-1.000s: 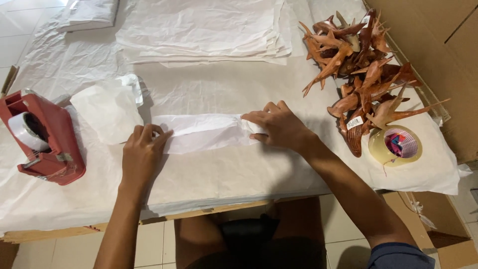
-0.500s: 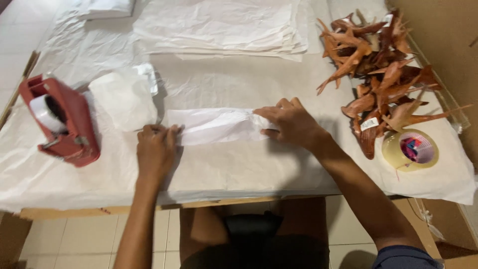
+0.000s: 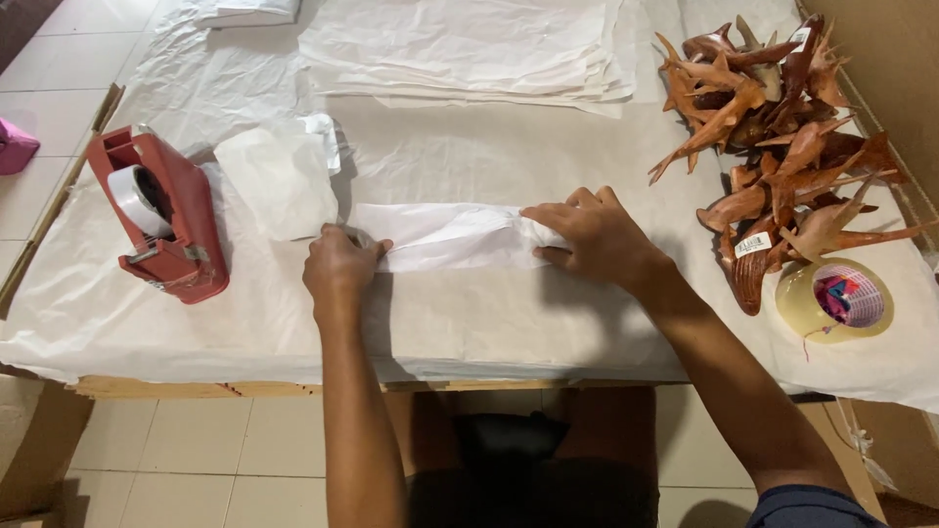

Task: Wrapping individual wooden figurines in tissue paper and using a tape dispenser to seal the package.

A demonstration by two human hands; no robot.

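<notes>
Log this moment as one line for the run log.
left hand: pressing end of white paper-wrapped bundle | right hand: pressing other end | red tape dispenser: left | brown wooden carvings: right

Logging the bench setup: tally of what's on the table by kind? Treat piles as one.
Red tape dispenser: 1
Loose tape roll: 1
Paper-wrapped bundle, under left hand and right hand: 1
Small wrapped packet: 1
Stack of white paper sheets: 1
Pile of brown carved wooden figures: 1
Total: 6
</notes>
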